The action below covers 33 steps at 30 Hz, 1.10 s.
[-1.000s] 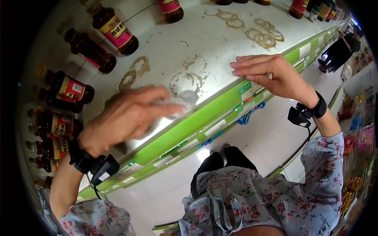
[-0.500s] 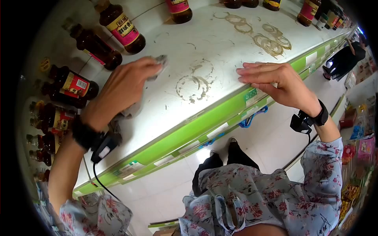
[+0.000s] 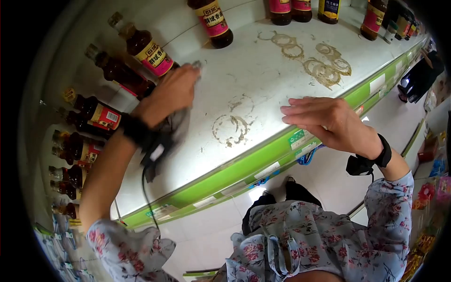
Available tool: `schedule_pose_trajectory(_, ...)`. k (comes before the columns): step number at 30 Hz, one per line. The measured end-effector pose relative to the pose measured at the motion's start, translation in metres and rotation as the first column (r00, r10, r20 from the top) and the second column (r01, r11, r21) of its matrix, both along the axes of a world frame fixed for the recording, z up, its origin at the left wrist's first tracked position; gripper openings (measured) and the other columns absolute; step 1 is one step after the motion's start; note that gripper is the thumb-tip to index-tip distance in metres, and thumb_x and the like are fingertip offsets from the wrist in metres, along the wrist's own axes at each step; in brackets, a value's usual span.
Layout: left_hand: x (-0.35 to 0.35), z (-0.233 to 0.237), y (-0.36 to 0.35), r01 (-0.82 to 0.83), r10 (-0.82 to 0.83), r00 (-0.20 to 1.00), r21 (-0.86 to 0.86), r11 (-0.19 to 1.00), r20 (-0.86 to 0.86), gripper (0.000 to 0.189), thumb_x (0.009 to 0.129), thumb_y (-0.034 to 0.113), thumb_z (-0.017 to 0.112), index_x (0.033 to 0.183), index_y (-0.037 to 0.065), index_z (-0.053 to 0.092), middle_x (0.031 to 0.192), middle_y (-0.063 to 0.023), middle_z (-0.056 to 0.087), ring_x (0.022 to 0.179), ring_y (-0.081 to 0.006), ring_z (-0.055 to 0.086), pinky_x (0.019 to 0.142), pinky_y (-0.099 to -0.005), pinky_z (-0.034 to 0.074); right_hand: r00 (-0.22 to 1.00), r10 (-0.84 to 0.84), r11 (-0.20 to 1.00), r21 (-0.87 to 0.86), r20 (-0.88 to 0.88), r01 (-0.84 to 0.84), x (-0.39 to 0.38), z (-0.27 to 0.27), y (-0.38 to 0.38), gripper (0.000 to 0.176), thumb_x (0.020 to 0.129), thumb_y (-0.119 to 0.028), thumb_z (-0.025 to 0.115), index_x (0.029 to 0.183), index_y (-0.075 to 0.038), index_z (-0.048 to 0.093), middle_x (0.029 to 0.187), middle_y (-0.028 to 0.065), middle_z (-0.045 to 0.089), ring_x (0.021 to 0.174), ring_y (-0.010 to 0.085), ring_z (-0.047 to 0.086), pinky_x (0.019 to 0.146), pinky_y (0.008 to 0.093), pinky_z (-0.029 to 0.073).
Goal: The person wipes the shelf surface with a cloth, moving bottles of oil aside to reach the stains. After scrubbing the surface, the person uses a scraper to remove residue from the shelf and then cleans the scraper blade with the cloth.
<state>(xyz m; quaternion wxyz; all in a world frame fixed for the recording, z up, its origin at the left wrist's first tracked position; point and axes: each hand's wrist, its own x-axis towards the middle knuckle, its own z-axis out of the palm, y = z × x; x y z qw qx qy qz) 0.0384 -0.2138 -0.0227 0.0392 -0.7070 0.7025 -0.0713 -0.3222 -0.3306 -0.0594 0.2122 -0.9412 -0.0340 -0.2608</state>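
Observation:
My left hand (image 3: 176, 94) is closed on a grey cloth (image 3: 174, 126), pressed to the white shelf (image 3: 192, 150) close to the standing bottles. Part of the cloth hangs out behind the wrist, and a small corner shows past the fingertips. A brown sauce bottle with a pink and yellow label (image 3: 154, 55) stands right beside that hand. At the shelf's front edge is my right hand (image 3: 329, 120), its fingers stretched out and holding nothing. Between the hands lie brown ring stains (image 3: 231, 130) on the white surface.
More ring stains (image 3: 324, 70) mark the shelf farther right. Several dark bottles (image 3: 101, 115) line the left side, with another bottle (image 3: 213, 23) at the back. A green price rail (image 3: 221, 181) runs along the front edge. A person in black (image 3: 423, 75) stands in the aisle.
The left hand and cloth have moved back across the shelf, closer to the bottles. My right hand stays near the front edge. The whole view has shifted slightly.

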Motion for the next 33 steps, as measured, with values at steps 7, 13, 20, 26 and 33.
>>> schedule_pose_trajectory(7,0.015,0.008,-0.008,-0.005,0.010,0.991,0.037,0.999,-0.137,0.032,0.083,-0.005,0.054,0.114,-0.004,0.063,0.106,-0.0277,0.062,0.099,-0.0452,0.062,0.087,-0.0504,0.051,0.999,-0.005,0.990,-0.143,0.043,0.011,-0.002,-0.007,-0.004,0.028,0.085,-0.003,0.066,0.112,-0.004,0.073,0.122,0.0112,0.072,0.118,0.0300,0.067,0.097,0.0386,0.056)
schedule_pose_trajectory(13,0.017,0.002,-0.026,0.036,-0.034,0.997,0.028,0.999,-0.071,0.048,0.088,-0.008,0.048,0.135,-0.002,0.056,0.124,-0.0267,0.060,0.113,-0.0412,0.061,0.095,-0.0444,0.050,0.998,-0.010,0.993,-0.118,0.069,0.018,-0.001,-0.011,0.000,0.028,0.083,-0.004,0.066,0.110,-0.005,0.073,0.121,0.0110,0.072,0.117,0.0276,0.068,0.096,0.0375,0.056)
schedule_pose_trajectory(20,-0.094,0.018,-0.010,0.240,-0.206,0.937,0.093,0.966,-0.281,0.053,0.088,-0.008,0.049,0.140,0.003,0.053,0.142,-0.0219,0.054,0.124,-0.0407,0.057,0.105,-0.0434,0.047,0.996,-0.015,0.991,-0.134,0.083,0.026,-0.001,-0.010,0.002,0.026,0.085,-0.007,0.064,0.109,-0.003,0.074,0.119,0.0122,0.073,0.116,0.0290,0.068,0.099,0.0379,0.055)
schedule_pose_trajectory(26,-0.082,0.012,-0.081,0.282,-0.278,0.939,-0.010,0.959,-0.203,0.049,0.091,-0.004,0.050,0.140,0.001,0.053,0.142,-0.0208,0.054,0.122,-0.0389,0.058,0.102,-0.0429,0.048,0.997,-0.010,0.996,-0.084,0.073,0.017,-0.001,-0.007,0.006,0.027,0.084,-0.007,0.064,0.109,-0.002,0.073,0.117,0.0140,0.073,0.116,0.0300,0.067,0.101,0.0373,0.054)
schedule_pose_trajectory(33,-0.108,0.001,-0.153,0.550,-0.558,0.802,-0.098,0.829,-0.214,0.052,0.086,-0.006,0.050,0.137,0.004,0.058,0.142,-0.0189,0.057,0.126,-0.0369,0.058,0.104,-0.0419,0.048,0.993,0.001,0.997,-0.074,0.120,0.008,-0.001,-0.013,0.002,0.034,0.077,-0.007,0.069,0.110,-0.001,0.072,0.116,0.0148,0.073,0.117,0.0304,0.067,0.102,0.0366,0.054)
